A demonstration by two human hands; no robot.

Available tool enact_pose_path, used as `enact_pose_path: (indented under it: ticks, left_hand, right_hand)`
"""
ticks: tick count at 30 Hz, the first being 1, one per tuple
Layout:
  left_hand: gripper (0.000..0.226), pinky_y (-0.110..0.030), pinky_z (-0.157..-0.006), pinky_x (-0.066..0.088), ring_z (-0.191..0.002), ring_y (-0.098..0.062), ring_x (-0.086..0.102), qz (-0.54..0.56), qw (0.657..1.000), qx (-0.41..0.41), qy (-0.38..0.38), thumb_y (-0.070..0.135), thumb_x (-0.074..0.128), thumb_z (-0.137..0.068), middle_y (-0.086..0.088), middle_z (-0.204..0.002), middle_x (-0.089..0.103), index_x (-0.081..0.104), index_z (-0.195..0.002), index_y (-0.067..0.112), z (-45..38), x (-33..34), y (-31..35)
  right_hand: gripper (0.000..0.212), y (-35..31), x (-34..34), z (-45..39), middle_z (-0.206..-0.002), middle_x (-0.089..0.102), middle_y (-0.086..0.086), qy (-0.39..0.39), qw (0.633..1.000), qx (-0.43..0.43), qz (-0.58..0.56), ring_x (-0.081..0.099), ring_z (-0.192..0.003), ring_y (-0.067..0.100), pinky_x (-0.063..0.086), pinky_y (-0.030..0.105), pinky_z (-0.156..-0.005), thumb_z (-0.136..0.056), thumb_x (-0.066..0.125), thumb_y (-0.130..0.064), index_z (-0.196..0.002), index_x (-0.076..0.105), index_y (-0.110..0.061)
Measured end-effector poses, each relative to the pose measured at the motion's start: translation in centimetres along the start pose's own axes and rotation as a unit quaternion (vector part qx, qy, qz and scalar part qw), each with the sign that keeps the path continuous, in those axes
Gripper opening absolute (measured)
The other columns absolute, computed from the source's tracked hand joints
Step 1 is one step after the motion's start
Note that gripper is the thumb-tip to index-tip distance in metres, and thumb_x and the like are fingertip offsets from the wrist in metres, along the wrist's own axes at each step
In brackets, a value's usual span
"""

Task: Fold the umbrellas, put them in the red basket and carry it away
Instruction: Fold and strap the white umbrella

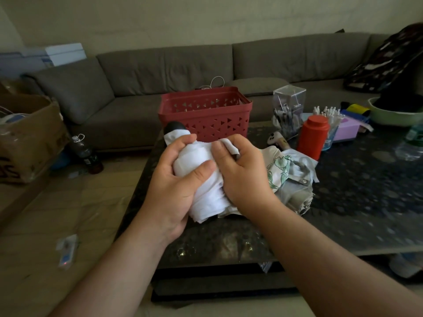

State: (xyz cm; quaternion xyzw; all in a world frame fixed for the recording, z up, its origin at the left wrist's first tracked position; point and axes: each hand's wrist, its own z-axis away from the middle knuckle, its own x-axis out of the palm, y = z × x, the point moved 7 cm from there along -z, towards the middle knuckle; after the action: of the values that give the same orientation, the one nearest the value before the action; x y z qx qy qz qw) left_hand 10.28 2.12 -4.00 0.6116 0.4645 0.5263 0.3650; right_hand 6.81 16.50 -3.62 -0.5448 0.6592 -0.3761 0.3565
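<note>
Left hand (176,177) grips the white umbrella (201,179); right hand (240,170) pinches its strap (230,145). The red basket (206,113) stands at twelve o'clock on the surface (354,202).

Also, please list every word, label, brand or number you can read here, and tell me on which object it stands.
No text can be read with certainty.
Cardboard box: large dark marks on its side, cut off at the picture edge, not readable.
Dark bottle on the floor: label too small.
Pink box on the table: print blurred.
Small packet on the floor: blue print too small.
White umbrella, red basket: no text visible.
</note>
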Motion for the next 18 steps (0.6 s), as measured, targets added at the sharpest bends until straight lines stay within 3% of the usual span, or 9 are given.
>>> enact_pose_path:
  ticks: [2, 5, 8, 11, 14, 18]
  left_hand:
    - [0.059, -0.044, -0.075, 0.064, -0.101, -0.029, 0.078, 0.009, 1.0, 0.012, -0.02, 0.002, 0.089, -0.071, -0.001, -0.119, 0.076, 0.073, -0.114, 0.039, 0.1, 0.5, 0.2]
    - [0.055, -0.047, -0.077, 0.063, -0.105, -0.033, 0.077, 0.037, 0.999, -0.009, -0.026, 0.007, 0.078, -0.075, -0.01, -0.129, 0.072, 0.071, -0.12, 0.037, 0.2, 0.7, -0.2]
    - [0.03, -0.051, -0.088, 0.062, -0.112, -0.032, 0.075, 0.069, 0.996, -0.054, -0.019, 0.018, 0.068, -0.091, -0.011, -0.129, 0.073, 0.076, -0.116, 0.034, -0.1, 0.5, -0.4]
    - [0.032, -0.052, -0.1, 0.058, -0.119, -0.029, 0.072, 0.046, 0.996, -0.077, -0.023, 0.015, 0.054, -0.103, -0.008, -0.128, 0.075, 0.077, -0.118, 0.032, -0.6, 0.2, -0.3]
    - [0.032, -0.045, -0.096, 0.06, -0.118, -0.026, 0.073, 0.034, 0.996, -0.068, -0.039, 0.011, 0.061, -0.097, -0.007, -0.128, 0.075, 0.078, -0.117, 0.031, -0.5, 0.2, 0.0]
    - [0.029, -0.044, -0.093, 0.061, -0.118, -0.027, 0.073, 0.007, 0.998, -0.051, -0.031, 0.02, 0.072, -0.081, -0.008, -0.129, 0.074, 0.079, -0.105, 0.035, -0.4, 0.0, -0.3]
  right_hand:
    - [0.029, 0.9, 0.7, 0.2, -0.075, 0.058, 0.0, -0.029, 0.994, 0.05, -0.096, 0.055, -0.074, 0.015, 0.049, 0.039, -0.069, -0.102, 0.064, -0.027, -0.082, 0.058, -0.007]
    - [0.025, 1.6, 1.9, 0.9, -0.082, 0.059, 0.009, -0.086, 0.967, 0.126, -0.206, 0.057, -0.079, 0.023, 0.05, 0.042, -0.072, -0.107, 0.059, -0.023, -0.09, 0.061, -0.006]
    - [0.032, 1.6, 1.9, 0.8, -0.08, 0.05, 0.008, -0.081, 0.977, 0.11, -0.167, 0.047, -0.076, 0.022, 0.042, 0.042, -0.07, -0.106, 0.06, -0.026, -0.085, 0.053, -0.003]
    - [0.034, 1.5, 1.6, 0.6, -0.074, 0.047, 0.004, -0.061, 0.989, 0.08, -0.108, 0.045, -0.072, 0.019, 0.041, 0.04, -0.067, -0.105, 0.061, -0.028, -0.077, 0.051, -0.01]
    - [0.031, 1.8, 1.0, 0.4, -0.072, 0.052, -0.003, -0.048, 0.993, 0.068, -0.082, 0.05, -0.072, 0.013, 0.045, 0.039, -0.067, -0.104, 0.063, -0.027, -0.075, 0.056, -0.021]
    - [0.032, 2.5, 0.5, 0.3, -0.074, 0.053, 0.0, -0.033, 0.995, 0.068, -0.063, 0.051, -0.072, 0.014, 0.046, 0.041, -0.068, -0.103, 0.063, -0.029, -0.081, 0.057, -0.008]
